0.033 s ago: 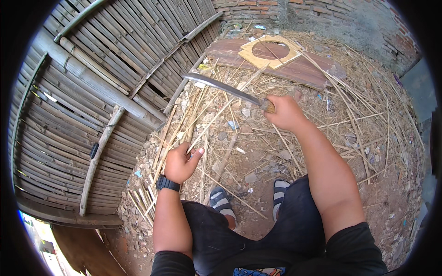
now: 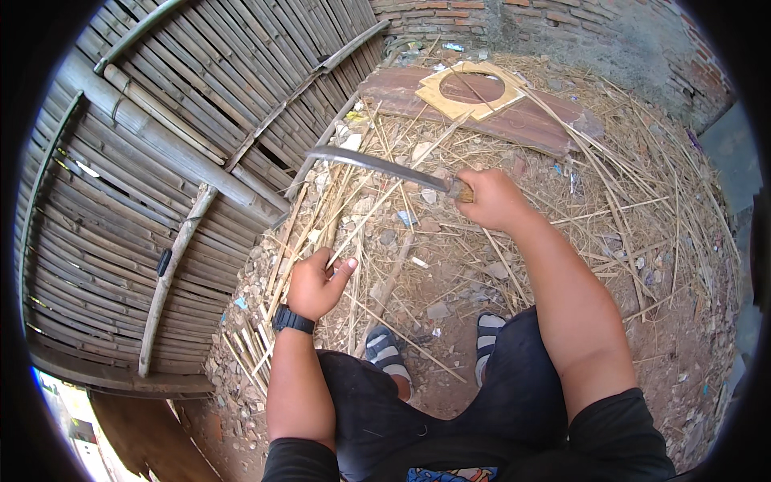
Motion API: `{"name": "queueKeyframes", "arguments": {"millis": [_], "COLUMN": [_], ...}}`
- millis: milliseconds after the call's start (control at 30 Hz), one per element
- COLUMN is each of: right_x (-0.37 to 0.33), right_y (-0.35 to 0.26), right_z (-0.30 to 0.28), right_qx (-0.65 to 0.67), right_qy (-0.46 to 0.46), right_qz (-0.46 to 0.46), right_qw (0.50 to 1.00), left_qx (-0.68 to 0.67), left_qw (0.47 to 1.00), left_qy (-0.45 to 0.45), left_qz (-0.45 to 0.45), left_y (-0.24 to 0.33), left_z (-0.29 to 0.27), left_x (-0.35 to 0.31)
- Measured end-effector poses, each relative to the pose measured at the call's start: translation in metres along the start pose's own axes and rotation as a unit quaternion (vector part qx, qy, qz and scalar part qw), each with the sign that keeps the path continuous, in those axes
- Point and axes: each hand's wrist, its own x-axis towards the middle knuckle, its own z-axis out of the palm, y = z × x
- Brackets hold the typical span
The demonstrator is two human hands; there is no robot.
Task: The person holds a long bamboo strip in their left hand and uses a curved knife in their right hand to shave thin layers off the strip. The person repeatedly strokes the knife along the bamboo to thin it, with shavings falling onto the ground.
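Note:
My right hand (image 2: 488, 198) is closed around the wooden handle of a machete (image 2: 377, 165). Its long blade points left, slightly curved at the tip, above the littered ground. Lower left, my left hand (image 2: 315, 285), with a black watch (image 2: 292, 320) on the wrist, has its fingers curled around a thin bamboo strip (image 2: 363, 220). The strip slants up and right from that grip, passing beneath the blade as seen from above. The strip's lower end is hidden by the hand.
A bamboo slat wall (image 2: 120, 225) rises on the left. Loose bamboo strips (image 2: 618, 209), straw and rubble cover the ground. Farther off, a yellowish board with a round hole (image 2: 434, 95) lies on a brown wooden panel (image 2: 554, 132), before a brick wall (image 2: 554, 28).
My right hand has shifted slightly left, and the machete's tip has swung left and down. The left hand and its strip have stayed in place.

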Motion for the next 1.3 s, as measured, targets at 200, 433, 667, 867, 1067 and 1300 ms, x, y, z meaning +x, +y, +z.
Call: {"name": "queueKeyframes", "arguments": {"millis": [200, 433, 667, 867, 1067, 1300], "right_x": [0.005, 0.002, 0.0, 0.006, 0.001, 0.002], "right_y": [-0.032, 0.051, -0.014, -0.02, 0.031, -0.031], "right_z": [0.001, -0.001, -0.006, -0.001, -0.01, -0.002], "right_qx": [-0.04, 0.062, 0.016, -0.038, 0.067, -0.026], "right_qy": [-0.095, 0.093, -0.047, -0.099, 0.109, -0.036], "right_qz": [-0.089, 0.13, -0.02, -0.078, 0.123, -0.117], "right_qw": [0.991, 0.985, 0.999, 0.991, 0.984, 0.992], "left_qx": [-0.012, 0.067, 0.026, 0.048, 0.035, -0.074], "left_qw": [1.0, 0.998, 1.0, 0.999, 0.999, 0.996], "left_qy": [-0.017, 0.012, -0.002, 0.015, 0.006, -0.025], "left_qz": [-0.006, -0.013, -0.012, -0.012, -0.011, -0.034], "left_y": [0.0, -0.007, 0.006, 0.002, -0.005, -0.002], "left_z": [0.0, -0.016, -0.003, -0.008, -0.01, 0.002], "left_x": [-0.005, -0.002, -0.002, -0.006, -0.001, -0.006]}}
